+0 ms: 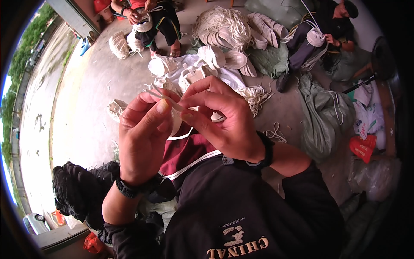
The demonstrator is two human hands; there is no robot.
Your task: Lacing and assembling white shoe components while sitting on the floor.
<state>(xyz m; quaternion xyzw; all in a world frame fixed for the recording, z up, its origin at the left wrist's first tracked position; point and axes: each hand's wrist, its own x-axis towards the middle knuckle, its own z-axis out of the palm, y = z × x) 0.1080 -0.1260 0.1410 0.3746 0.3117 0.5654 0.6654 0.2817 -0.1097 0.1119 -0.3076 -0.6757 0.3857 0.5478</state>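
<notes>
Both of my hands are raised in front of my chest, close together. A white shoelace [173, 103] runs between their fingertips, and its loose ends stick up past the left thumb. My left hand [144, 125] pinches it between thumb and forefinger. My right hand [226, 114] grips the same lace between thumb and fingers, the other fingers curled. Below them, a white shoe piece [177, 123] shows in part behind the hands, above my dark red trousers [189, 151]; its lower part is hidden.
White shoe uppers [164, 64] lie on a white cloth ahead, near a big pile of laces [224, 26]. Two people, a person in red [144, 13] and a person in black [332, 26], sit working on white pieces. A green sack [323, 121] slumps at right; black bundles [82, 190] at left.
</notes>
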